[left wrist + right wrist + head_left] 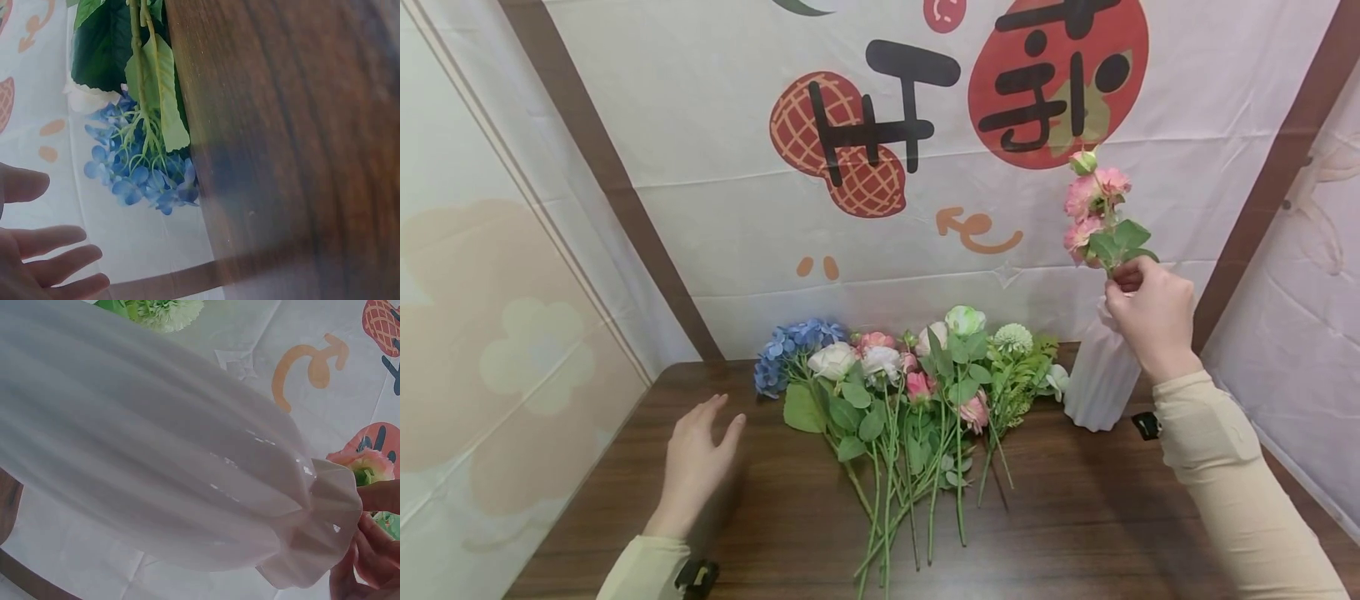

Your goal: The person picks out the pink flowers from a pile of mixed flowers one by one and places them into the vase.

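My right hand [1157, 321] pinches the stem of a spray of pink flowers [1093, 200] with green leaves and a bud on top. The spray stands upright over a white fluted vase [1097, 379], its lower stem hidden by the hand and vase. In the right wrist view, the fingers [381, 497] are right at the vase's ruffled rim [322, 525]. Over the left of the table, my left hand [696, 458] holds nothing, fingers extended and thumb apart. Nearest to it is a blue hydrangea [797, 346], seen from its stem side in the left wrist view.
Several artificial flowers lie mid-table, among them a white rose [833, 361], a pale green pompom flower [1012, 338] and ferny greenery [1017, 387]. Their stems point toward me across the brown wooden table [1060, 533]. A printed cloth [715, 217] hangs behind.
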A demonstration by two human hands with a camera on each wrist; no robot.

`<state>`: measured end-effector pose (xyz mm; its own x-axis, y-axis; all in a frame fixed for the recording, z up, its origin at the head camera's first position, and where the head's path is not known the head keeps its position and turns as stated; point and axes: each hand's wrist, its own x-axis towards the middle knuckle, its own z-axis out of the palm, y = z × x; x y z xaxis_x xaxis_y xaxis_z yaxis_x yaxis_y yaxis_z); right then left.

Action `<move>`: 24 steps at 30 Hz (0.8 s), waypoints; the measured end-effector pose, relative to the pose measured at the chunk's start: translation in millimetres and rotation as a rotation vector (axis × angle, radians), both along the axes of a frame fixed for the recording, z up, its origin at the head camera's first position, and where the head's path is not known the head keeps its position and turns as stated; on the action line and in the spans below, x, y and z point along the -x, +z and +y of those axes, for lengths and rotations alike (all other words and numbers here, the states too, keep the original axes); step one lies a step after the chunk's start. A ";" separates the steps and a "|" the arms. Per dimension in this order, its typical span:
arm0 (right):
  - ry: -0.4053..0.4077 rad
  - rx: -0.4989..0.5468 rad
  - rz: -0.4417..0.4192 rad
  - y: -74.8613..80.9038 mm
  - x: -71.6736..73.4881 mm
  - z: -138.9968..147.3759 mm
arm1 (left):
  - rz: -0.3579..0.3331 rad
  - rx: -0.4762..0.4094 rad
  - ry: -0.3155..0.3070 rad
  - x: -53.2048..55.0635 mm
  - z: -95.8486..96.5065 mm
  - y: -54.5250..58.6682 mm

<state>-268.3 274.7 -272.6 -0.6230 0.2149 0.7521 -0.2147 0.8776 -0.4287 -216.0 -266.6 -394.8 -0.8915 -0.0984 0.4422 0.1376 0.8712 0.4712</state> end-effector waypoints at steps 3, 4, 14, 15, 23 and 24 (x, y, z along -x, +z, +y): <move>-0.020 -0.020 -0.016 -0.4 -1.0 0.8 | 0.001 0.008 0.002 -1.5 -1.6 -0.2; -0.028 -0.027 -0.022 -0.5 -1.3 1.3 | 0.002 0.009 0.003 -2.0 -2.0 -0.2; -0.050 -0.055 -0.074 -3.7 -1.8 5.3 | 0.047 0.014 0.004 -7.3 -8.0 -1.6; -0.049 -0.056 -0.074 -3.7 -1.6 5.5 | 0.048 0.014 0.001 -7.8 -8.7 -1.5; -0.040 -0.029 -0.085 -2.4 -0.2 5.8 | 0.052 0.014 0.000 -10.0 -11.8 0.0; -0.034 -0.018 -0.081 -2.7 0.2 5.9 | 0.051 0.013 -0.001 -10.4 -12.1 0.0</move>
